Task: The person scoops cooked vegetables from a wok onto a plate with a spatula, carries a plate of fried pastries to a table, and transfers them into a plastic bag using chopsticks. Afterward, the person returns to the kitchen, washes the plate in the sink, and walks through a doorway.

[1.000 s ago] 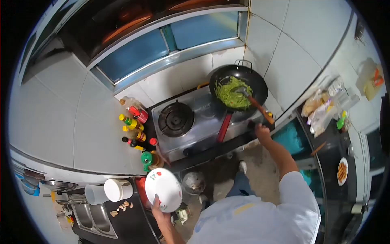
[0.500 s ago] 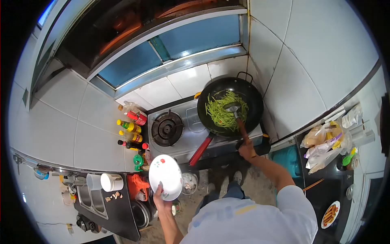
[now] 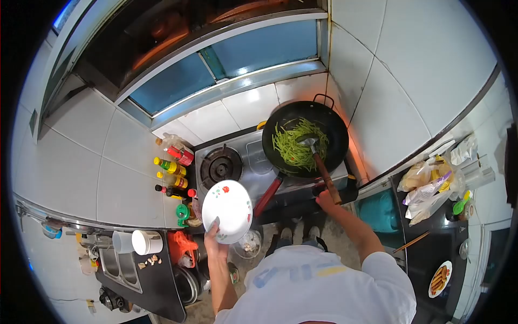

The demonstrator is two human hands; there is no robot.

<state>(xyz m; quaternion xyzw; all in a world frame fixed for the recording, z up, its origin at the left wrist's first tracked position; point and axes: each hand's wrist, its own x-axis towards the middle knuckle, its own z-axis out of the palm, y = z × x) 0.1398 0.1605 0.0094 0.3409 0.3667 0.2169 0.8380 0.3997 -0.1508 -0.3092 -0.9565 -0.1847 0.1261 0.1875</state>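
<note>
My left hand (image 3: 215, 243) grips the rim of a white plate (image 3: 232, 208) with a floral pattern, held tilted in front of the stove. Nothing lies on the plate. Green strips of vegetable, perhaps beans, with a few red bits (image 3: 291, 143) lie in a black wok (image 3: 337, 137) at the stove's right side. A spatula (image 3: 319, 164) rests in the wok, its wooden handle leaning over the near rim. Beneath the handle's end, my right hand (image 3: 326, 201) is closed at a dark knob (image 3: 318, 189) on the stove front. The wok's red handle (image 3: 268, 195) points toward me.
An unlit burner (image 3: 221, 166) is left of the wok. Several sauce bottles (image 3: 172, 166) line the left wall. Bags (image 3: 429, 189) and a plate of browned food (image 3: 440, 279) sit on the right counter. An orange glow (image 3: 357, 156) shows beside the wok.
My right hand has let go of the spatula and moved down to the stove front. The plate has moved up and right, toward the stove. An orange glow has appeared right of the wok.
</note>
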